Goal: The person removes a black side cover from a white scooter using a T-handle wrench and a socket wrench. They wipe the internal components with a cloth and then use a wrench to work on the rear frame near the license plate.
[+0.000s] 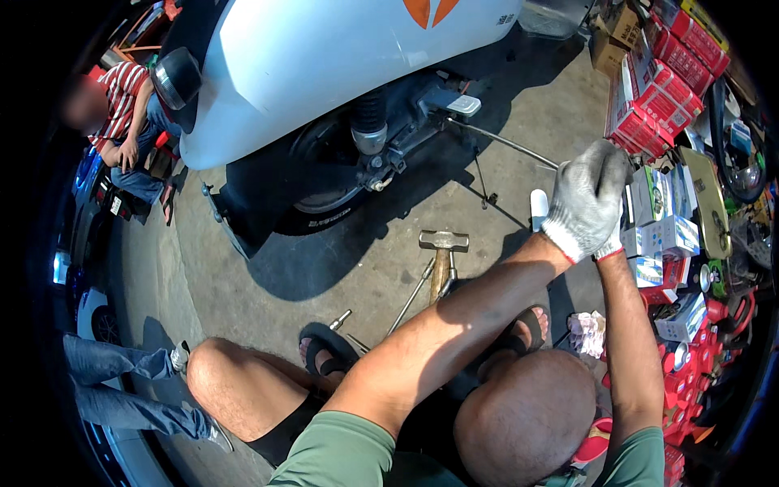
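Note:
My left hand (586,195) wears a grey-white knitted glove and is closed on a long metal bar (503,143) at the right of the head view. My right hand (612,238), also gloved, is just behind it, mostly hidden, so its hold is unclear. The bar reaches left to the dark mechanism (398,146) beside the wheel (316,215), under a white scooter body (333,45). A sledgehammer (444,242) lies on the concrete floor (187,268) below, with more metal rods (410,299) and a small socket fitting (341,319) near my feet.
A seated person (130,122) is at the upper left, another person's jeans-clad legs (138,414) at the lower left. Stacked red cartons (653,105), white boxes (661,235) and red bottles (682,373) crowd the right side. My bent knee (213,369) is at the lower left.

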### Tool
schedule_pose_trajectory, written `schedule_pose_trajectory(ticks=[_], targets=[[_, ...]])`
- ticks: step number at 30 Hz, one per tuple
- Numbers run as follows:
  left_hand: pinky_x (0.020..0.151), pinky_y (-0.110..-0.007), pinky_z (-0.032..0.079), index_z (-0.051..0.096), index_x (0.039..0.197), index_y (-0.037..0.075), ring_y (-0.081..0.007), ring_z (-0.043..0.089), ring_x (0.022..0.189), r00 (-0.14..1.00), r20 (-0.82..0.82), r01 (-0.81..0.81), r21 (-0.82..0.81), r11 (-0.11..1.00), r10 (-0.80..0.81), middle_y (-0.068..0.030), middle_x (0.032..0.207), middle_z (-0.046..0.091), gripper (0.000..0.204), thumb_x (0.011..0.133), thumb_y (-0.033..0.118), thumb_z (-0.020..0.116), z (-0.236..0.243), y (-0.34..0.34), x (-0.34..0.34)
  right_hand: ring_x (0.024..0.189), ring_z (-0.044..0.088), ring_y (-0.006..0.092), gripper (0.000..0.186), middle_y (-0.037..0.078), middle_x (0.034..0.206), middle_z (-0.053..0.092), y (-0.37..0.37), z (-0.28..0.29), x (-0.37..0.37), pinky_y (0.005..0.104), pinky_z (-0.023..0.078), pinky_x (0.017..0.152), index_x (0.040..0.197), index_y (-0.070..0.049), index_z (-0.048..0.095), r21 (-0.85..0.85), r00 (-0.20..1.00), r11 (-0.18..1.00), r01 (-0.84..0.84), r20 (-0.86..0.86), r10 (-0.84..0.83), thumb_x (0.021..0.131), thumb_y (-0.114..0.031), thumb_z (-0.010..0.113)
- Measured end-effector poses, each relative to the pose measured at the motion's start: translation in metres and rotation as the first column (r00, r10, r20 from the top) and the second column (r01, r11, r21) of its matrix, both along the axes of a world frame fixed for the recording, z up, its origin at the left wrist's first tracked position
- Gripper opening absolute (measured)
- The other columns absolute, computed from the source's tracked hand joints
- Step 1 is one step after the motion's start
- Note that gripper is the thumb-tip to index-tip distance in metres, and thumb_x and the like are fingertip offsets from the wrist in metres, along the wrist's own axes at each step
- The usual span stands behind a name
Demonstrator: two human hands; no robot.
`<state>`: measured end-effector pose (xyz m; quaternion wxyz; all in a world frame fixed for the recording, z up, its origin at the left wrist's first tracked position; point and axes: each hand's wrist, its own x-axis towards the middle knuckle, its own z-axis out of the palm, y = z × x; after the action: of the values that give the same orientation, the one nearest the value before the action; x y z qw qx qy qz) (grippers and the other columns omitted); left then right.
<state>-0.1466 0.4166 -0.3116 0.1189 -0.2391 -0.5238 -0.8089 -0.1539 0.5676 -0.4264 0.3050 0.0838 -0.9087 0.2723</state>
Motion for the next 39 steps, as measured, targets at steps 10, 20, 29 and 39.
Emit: schedule_pose_trajectory(ticks=[10,20,29,39], targets=[[0.060,-0.031,0.046,0.058,0.084,-0.002,-0.0168,0.059,0.066,0.999,-0.029,0.031,-0.050,0.998,-0.033,-0.0104,0.074,0.061,0.018,0.094,0.012,0.053,-0.010,-0.022,0.008,0.098,0.061,0.0325,0.032,0.014,0.102,0.065,-0.025,0.010,0.001,0.0407,0.048,0.084,0.110,-0.005,0.061,0.112,0.989,0.991,-0.067,-0.121,0.081,0.082,-0.020,0.066],[0.058,-0.032,0.046,0.057,0.085,-0.003,-0.0174,0.060,0.063,0.993,-0.115,-0.044,-0.162,0.986,0.025,-0.0135,0.069,0.060,0.014,0.093,0.008,0.053,-0.004,-0.016,-0.002,0.089,0.064,0.0295,0.019,0.012,0.092,0.067,-0.021,0.013,-0.004,0.0400,0.049,0.076,0.098,-0.008,0.064,-0.083,0.990,0.993,-0.088,0.102,0.096,0.082,-0.018,0.066],[0.054,-0.042,0.044,0.056,0.081,-0.002,-0.0387,0.060,0.061,0.953,-0.254,-0.224,-0.222,0.949,0.166,-0.0200,0.066,0.057,0.024,0.094,0.017,0.051,0.005,-0.007,-0.016,0.095,0.061,0.0255,0.025,0.012,0.100,0.063,-0.032,-0.003,-0.004,0.0361,0.047,0.081,0.105,-0.006,0.060,-0.149,0.996,0.985,0.089,-0.017,-0.092,0.085,-0.021,0.064],[0.064,-0.049,0.044,0.055,0.080,-0.004,-0.0469,0.058,0.076,0.977,-0.177,-0.174,-0.347,0.922,0.118,-0.0271,0.075,0.057,0.028,0.094,0.019,0.048,0.018,-0.002,-0.026,0.114,0.053,0.0210,0.041,0.012,0.123,0.056,-0.046,-0.023,0.016,0.0341,0.041,0.096,0.127,-0.006,0.051,-0.242,0.983,0.959,0.151,0.139,-0.120,0.091,-0.024,0.058]])
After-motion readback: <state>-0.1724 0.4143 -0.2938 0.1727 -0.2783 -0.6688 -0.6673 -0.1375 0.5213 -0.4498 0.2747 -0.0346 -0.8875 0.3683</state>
